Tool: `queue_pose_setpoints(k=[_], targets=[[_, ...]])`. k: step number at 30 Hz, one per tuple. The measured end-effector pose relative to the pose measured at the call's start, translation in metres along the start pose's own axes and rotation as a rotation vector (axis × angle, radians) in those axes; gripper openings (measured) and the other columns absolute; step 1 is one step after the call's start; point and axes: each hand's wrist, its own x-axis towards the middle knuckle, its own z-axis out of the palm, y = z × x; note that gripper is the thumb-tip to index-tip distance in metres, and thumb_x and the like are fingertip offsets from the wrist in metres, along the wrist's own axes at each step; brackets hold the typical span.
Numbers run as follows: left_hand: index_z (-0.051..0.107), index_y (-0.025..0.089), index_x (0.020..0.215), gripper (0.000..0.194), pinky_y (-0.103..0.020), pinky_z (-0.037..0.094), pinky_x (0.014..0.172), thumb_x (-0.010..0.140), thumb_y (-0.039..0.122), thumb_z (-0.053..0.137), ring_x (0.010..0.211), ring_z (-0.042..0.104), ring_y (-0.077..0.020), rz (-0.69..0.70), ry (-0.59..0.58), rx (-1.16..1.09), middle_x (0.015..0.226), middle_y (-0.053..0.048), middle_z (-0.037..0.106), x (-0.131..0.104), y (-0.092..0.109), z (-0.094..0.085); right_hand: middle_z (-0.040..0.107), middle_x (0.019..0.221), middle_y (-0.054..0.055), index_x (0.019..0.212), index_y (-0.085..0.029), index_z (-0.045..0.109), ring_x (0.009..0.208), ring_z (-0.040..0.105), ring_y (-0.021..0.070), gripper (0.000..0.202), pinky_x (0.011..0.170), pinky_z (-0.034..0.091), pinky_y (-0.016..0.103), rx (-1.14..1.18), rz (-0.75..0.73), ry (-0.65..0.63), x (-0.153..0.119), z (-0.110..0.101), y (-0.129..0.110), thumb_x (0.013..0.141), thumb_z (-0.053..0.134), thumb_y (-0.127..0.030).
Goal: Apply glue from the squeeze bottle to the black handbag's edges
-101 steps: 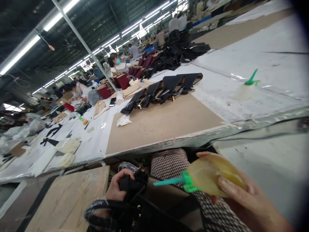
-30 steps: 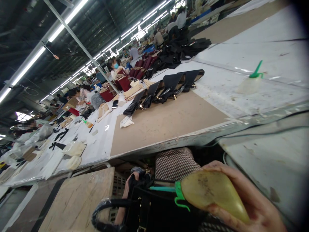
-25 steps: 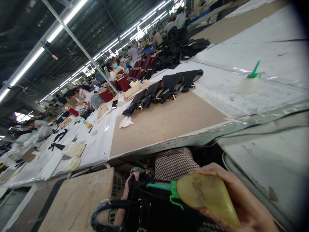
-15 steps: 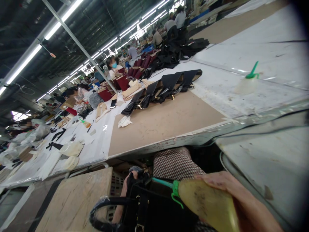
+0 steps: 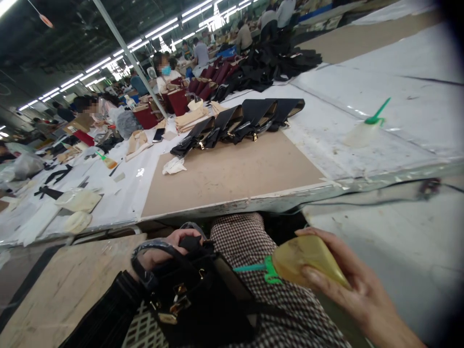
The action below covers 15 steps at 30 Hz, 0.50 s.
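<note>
Now that the bag (image 5: pixel 217 309) has turned on the lap (image 5: pixel 300 314), left hand (image 5: pixel 179 238) gripping its top, right hand (image 5: pixel 350 275) wrapped round the bottle (image 5: pixel 306 258), nozzle (image 5: pixel 250 267) points at the bag's side (image 5: pixel 232 280), work apparently shifting there.

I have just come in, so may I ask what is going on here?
A person's left hand grips a black handbag near its top, and the right hand holds a yellowish squeeze bottle. The bottle's teal nozzle points at the bag's side; whether it touches, I cannot tell. On the table beyond, a row of black pieces lies along a brown sheet's far edge, and a second bottle sits to the right.
</note>
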Motion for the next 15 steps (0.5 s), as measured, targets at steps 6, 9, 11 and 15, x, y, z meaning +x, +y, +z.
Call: queue_pose_setpoints(k=[6,9,11,15], targets=[[0.072,0.017,0.106,0.031,-0.029,0.051,0.080,0.076,0.020,0.082,0.087,0.063,-0.0184,-0.068,-0.025,-0.006,0.101,-0.004,0.070,0.039,-0.030,0.010,0.073,0.114,0.006,0.129,-0.030,0.060,0.099,0.073,0.0265,0.052,0.081,0.065,0.033,0.028,0.111,-0.173,0.013,-0.003,0.029,0.088,0.075,-0.057],[0.071,0.016,0.107,0.026,-0.028,0.051,0.080,0.083,0.023,0.079,0.089,0.062,-0.0184,-0.054,-0.008,-0.011,0.100,-0.004,0.069,0.048,-0.041,0.010,0.070,0.116,0.004,0.132,-0.031,0.056,0.098,0.071,0.0241,0.050,0.085,0.063,0.034,-0.016,0.022,-0.233,0.022,0.006,0.035,0.091,0.074,-0.054],[0.069,0.016,0.106,0.026,-0.028,0.050,0.081,0.084,0.025,0.079,0.089,0.062,-0.0182,-0.056,-0.012,-0.026,0.099,-0.004,0.069,0.050,-0.044,0.009,0.068,0.119,0.005,0.132,-0.031,0.055,0.101,0.069,0.0243,0.050,0.086,0.062,0.035,-0.046,-0.069,-0.248,0.029,0.016,0.036,0.092,0.075,-0.053],[0.067,0.016,0.103,0.026,-0.028,0.050,0.081,0.084,0.028,0.080,0.086,0.062,-0.0169,-0.070,-0.026,-0.042,0.098,-0.003,0.068,0.050,-0.047,0.009,0.067,0.121,0.006,0.132,-0.031,0.053,0.103,0.068,0.0252,0.048,0.089,0.059,0.037,-0.098,-0.224,-0.256,0.045,0.034,0.037,0.094,0.075,-0.049]])
